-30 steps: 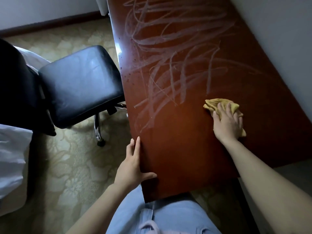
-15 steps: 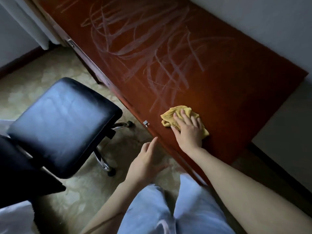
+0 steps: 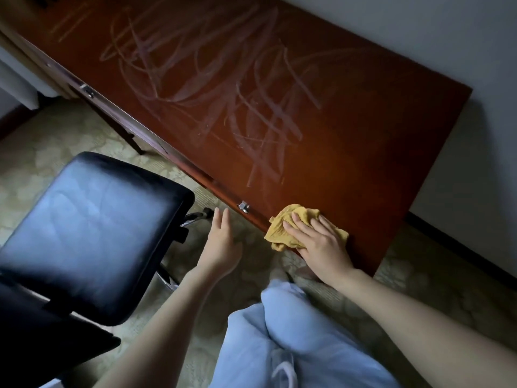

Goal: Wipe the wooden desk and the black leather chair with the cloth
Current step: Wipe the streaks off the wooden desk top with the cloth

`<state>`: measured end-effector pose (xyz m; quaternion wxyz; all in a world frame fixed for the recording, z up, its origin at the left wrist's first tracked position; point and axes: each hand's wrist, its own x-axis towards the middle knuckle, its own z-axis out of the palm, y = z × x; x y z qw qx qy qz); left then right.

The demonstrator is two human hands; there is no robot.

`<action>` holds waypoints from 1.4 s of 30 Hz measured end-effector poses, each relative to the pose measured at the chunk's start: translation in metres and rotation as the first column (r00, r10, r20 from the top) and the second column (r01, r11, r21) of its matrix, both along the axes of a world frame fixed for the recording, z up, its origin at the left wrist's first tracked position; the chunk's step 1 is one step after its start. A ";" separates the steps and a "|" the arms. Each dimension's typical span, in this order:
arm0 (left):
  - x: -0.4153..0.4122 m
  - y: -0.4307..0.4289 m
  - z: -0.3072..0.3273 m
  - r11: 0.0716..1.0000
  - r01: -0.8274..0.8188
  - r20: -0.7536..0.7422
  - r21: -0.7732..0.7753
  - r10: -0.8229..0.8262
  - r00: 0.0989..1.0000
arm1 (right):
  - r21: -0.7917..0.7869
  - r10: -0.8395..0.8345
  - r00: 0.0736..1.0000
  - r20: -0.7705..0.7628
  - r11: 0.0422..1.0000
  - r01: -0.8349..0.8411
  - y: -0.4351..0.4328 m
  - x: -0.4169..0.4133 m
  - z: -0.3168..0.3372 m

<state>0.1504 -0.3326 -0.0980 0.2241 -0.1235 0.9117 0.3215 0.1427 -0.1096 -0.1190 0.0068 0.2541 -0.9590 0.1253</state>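
The dark red wooden desk point(image 3: 349, 130) runs diagonally across the view, its top streaked with pale wipe marks. A crumpled yellow cloth point(image 3: 282, 228) lies at the desk's near front edge, partly hanging over it. My right hand point(image 3: 319, 245) presses flat on the cloth with fingers spread. My left hand point(image 3: 222, 242) hovers open in the air between the desk and the black leather chair point(image 3: 92, 231), touching neither. The chair's seat is at the lower left, its backrest dark at the bottom left corner.
A small metal drawer knob point(image 3: 243, 206) sticks out of the desk front beside the cloth; another knob point(image 3: 87, 90) sits further left. Patterned beige carpet point(image 3: 50, 152) covers the floor. A white wall point(image 3: 447, 37) borders the desk's far side. My light blue trousers point(image 3: 293, 345) fill the bottom.
My right hand dragged the cloth from the desk's middle to its front edge. My left hand left the desk edge and now hovers near the chair. The view swung leftward.
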 end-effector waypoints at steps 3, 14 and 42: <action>-0.024 -0.008 0.000 0.999 -0.034 0.018 -0.005 0.034 0.999 | 0.005 0.082 0.996 0.033 0.997 -0.082 -0.011 -0.022 0.002; -0.097 -0.031 0.017 0.978 -0.209 -0.084 -0.019 0.207 0.975 | -0.076 0.452 0.883 0.130 0.892 -0.445 -0.088 -0.114 -0.006; -0.120 -0.029 0.010 0.765 0.387 0.293 -0.515 -0.267 0.918 | 0.237 -0.792 0.515 0.328 0.596 0.767 0.048 -0.068 0.006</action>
